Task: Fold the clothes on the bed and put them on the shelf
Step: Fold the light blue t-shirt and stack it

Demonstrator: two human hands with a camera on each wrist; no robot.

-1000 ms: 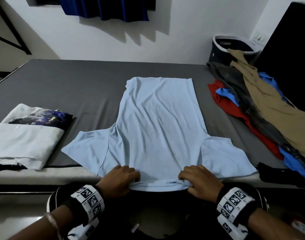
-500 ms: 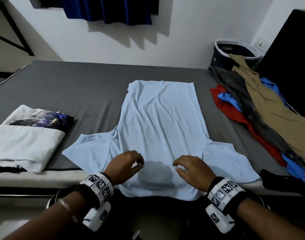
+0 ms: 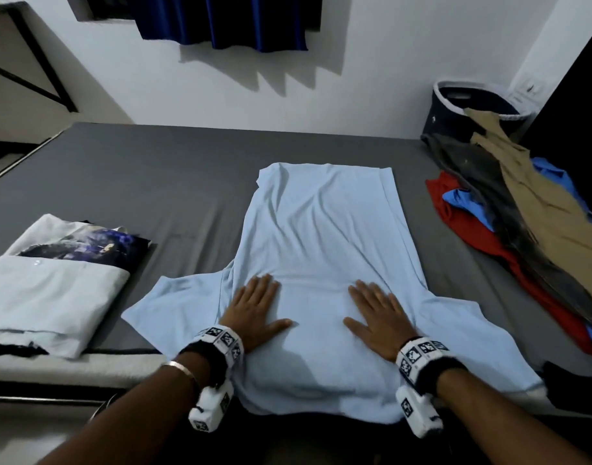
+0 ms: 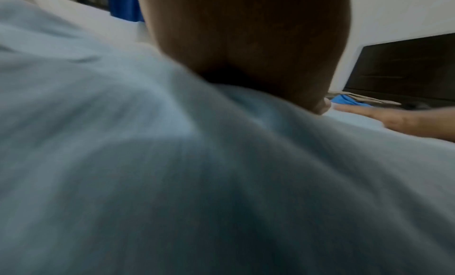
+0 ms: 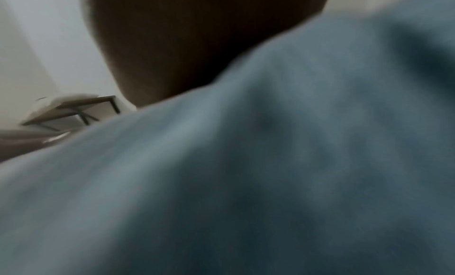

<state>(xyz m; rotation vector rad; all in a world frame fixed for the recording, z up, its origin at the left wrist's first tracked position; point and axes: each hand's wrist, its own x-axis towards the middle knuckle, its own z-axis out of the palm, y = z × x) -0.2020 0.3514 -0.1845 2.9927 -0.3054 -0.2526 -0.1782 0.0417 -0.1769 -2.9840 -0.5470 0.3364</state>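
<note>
A light blue T-shirt (image 3: 321,236) lies spread flat on the grey bed (image 3: 137,176), collar end nearest me and hanging over the near edge, sleeves out to both sides. My left hand (image 3: 254,310) lies palm down on its upper chest, fingers straight. My right hand (image 3: 377,313) lies flat beside it, a palm's width to the right. Both wrist views are blurred and show mostly the blue T-shirt (image 4: 172,172) (image 5: 270,172) with the heel of each hand (image 4: 246,41) (image 5: 197,35) on it.
A folded white garment with a dark print (image 3: 53,283) lies at the left near edge. A heap of unfolded clothes (image 3: 523,223), red, blue, dark and tan, covers the right side, with a dark laundry basket (image 3: 469,105) behind it. A black cloth (image 3: 573,384) sits at the near right.
My hands let go of the collar edge they gripped, moved forward onto the shirt and flattened out with fingers straight. The shirt has stayed in place.
</note>
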